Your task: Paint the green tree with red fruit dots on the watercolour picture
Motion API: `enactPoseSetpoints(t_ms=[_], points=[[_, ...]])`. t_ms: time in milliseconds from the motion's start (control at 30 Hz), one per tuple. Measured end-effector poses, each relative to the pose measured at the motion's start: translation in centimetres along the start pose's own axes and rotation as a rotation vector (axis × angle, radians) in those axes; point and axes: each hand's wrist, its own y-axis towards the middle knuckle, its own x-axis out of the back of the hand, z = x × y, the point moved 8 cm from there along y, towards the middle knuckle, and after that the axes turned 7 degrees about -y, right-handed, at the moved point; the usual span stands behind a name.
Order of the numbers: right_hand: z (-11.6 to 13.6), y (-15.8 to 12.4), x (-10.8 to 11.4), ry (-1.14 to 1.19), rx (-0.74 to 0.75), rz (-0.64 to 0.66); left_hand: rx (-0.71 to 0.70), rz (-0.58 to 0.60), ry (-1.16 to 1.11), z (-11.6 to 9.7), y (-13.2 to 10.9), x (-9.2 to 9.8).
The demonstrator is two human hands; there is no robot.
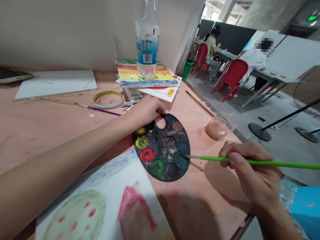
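My left hand [147, 110] grips the upper edge of a dark oval paint palette [172, 143] beside its thumb hole. Yellow, red, green and dark paints fill the palette's round wells. In my right hand [252, 172] is a paintbrush [284, 164] with a bright green handle, pinched between thumb and fingers. The bristles are over a dark well at the palette's right side; whether they touch the paint I cannot tell. Below the palette lies a painting [113, 174] on white paper, with a green spotted round shape and a pink outlined shape. My left forearm hides part of it.
A plastic bottle [147, 46] stands on stacked paintings [119, 71]. Around lie a tape roll [108, 105], a purple brush [105, 111], a white board [58, 83], another brush [199, 103] and a small round container [216, 129]. Two people sit at tables beyond.
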Motion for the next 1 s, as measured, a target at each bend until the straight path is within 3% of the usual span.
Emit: enactPoseSetpoints(t_ms=[100,233,367,500,767,1000], points=[[-0.1,0.0,-0.4,-0.002,-0.010,0.057,-0.009,-0.008,-0.001,-0.1,-0.1,0.1],[0.2,0.1,0.1,-0.040,0.017,-0.020,-0.013,-0.013,-0.010,0.0,0.0,0.1],[-0.1,0.2,-0.7,-0.011,-0.015,0.062,-0.019,-0.016,-0.001,0.1,0.0,0.0],[0.0,0.3,-0.3,0.006,0.014,-0.012,-0.024,0.037,0.096,-0.4,-0.2,-0.1],[-0.1,0.3,-0.5,0.038,-0.001,0.005,-0.029,0.088,0.140,-4.6,-1.7,1.1],[0.1,0.3,-0.5,0.027,0.003,0.018,-0.004,0.227,0.223,-7.4,-3.5,-0.3]])
